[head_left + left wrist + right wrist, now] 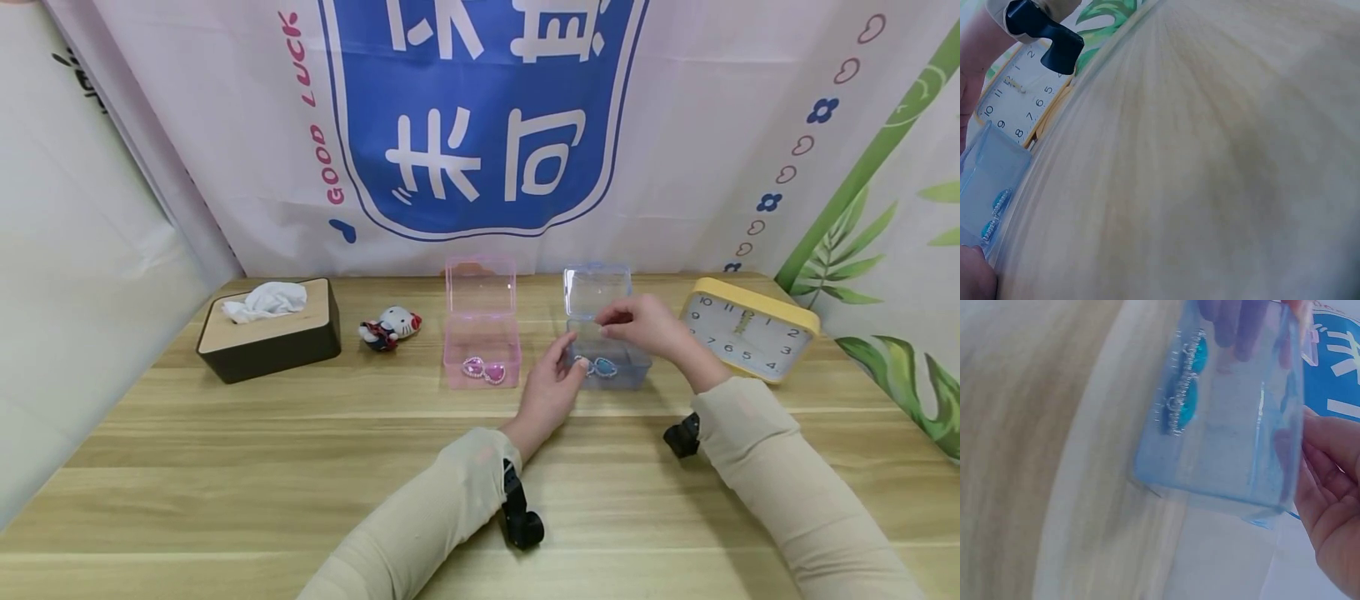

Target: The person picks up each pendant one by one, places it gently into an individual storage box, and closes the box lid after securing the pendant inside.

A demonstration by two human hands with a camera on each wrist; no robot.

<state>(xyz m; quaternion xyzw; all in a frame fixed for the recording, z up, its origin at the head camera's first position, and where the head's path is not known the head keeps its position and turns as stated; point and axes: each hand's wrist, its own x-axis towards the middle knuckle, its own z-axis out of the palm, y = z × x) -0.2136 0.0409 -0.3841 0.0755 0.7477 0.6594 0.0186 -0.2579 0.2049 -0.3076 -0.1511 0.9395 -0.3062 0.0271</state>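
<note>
A clear blue plastic box (618, 377) stands on the table with its hinged lid (597, 292) raised at the back. At its front shows a sunglasses-shaped ornament (1187, 394) with blue gems and a sparkling rim. My left hand (551, 387) grips the box's left side, thumb at the front and fingers near the rim. Above the box's open top is my right hand (648, 329), thumb and fingertips bent toward each other. In the right wrist view, the right hand (1338, 481) is at the box's rim; I cannot tell whether it pinches something small.
A pink clear box (482, 333) with a pink-gem ornament stands open to the left. Beyond it are a small cat plush (392, 327) and a tissue box (270, 337). A yellow-framed clock (750, 329) leans close by on the right. A printed cloth (247, 150) hangs behind the table.
</note>
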